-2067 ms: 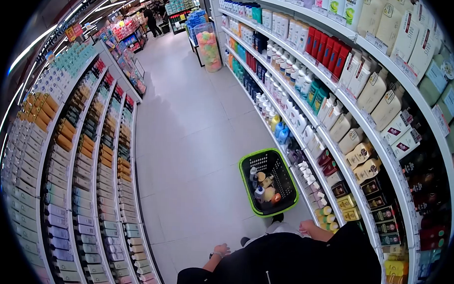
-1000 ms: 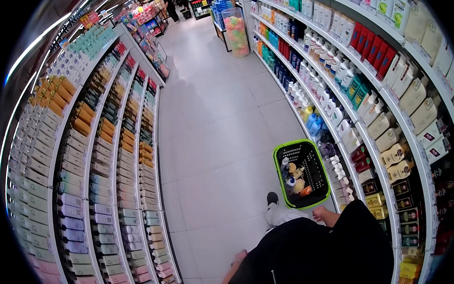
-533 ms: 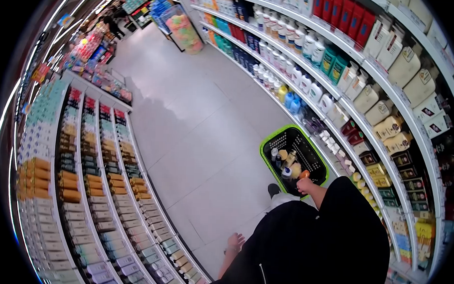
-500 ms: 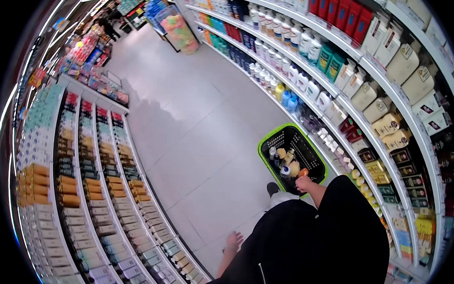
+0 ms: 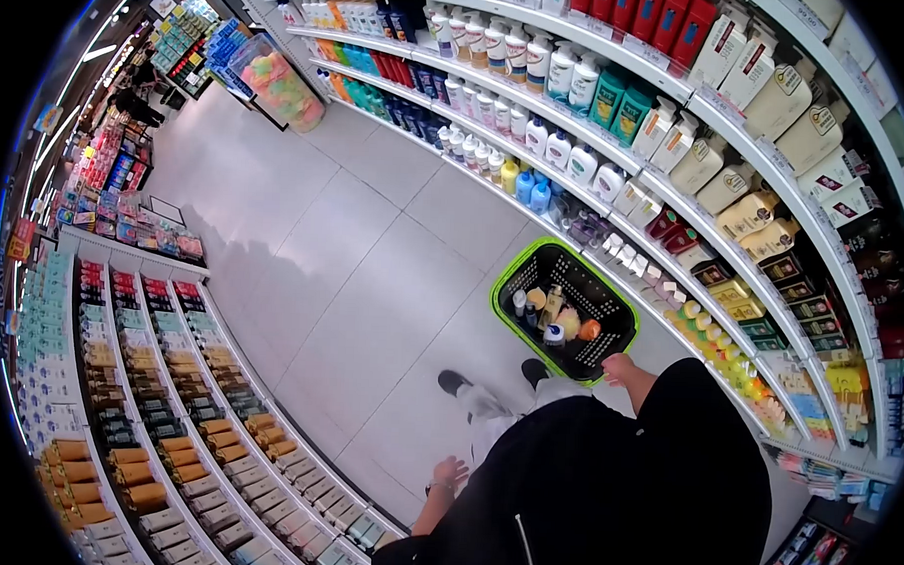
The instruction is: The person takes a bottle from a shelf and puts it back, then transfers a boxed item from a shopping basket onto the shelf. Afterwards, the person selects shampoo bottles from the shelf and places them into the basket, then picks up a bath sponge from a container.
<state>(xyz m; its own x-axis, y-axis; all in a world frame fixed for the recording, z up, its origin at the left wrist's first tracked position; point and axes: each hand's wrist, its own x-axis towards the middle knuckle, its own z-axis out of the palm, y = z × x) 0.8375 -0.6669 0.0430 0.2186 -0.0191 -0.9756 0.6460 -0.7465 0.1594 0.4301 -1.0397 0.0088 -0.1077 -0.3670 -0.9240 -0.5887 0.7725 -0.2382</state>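
Observation:
My right hand point(image 5: 619, 369) is closed at the near right corner of a black shopping basket point(image 5: 617, 333) with a bright green rim. The exact part it grips is hidden. Inside the basket lie an orange round item point(image 5: 590, 329), a white bottle with a dark blue cap point(image 5: 555, 334), a pale yellow and pink item point(image 5: 569, 319) and several small bottles. My left hand point(image 5: 449, 472) hangs low beside my body with loosely bent fingers, nothing in it. A band circles that wrist.
Shelves of pump bottles and boxes point(image 5: 578, 83) curve along the right. Left, a shelf unit holds orange packs point(image 5: 146, 497) and tubes. Grey tile floor point(image 5: 343, 269) runs between them. A clear bin of colourful items point(image 5: 280, 82) and a distant person point(image 5: 135, 107) are farther up the aisle.
The basket's contents show more fully, and my right hand has shifted from over its interior to its near right corner. Both shoes now show. The view has shifted along the aisle.

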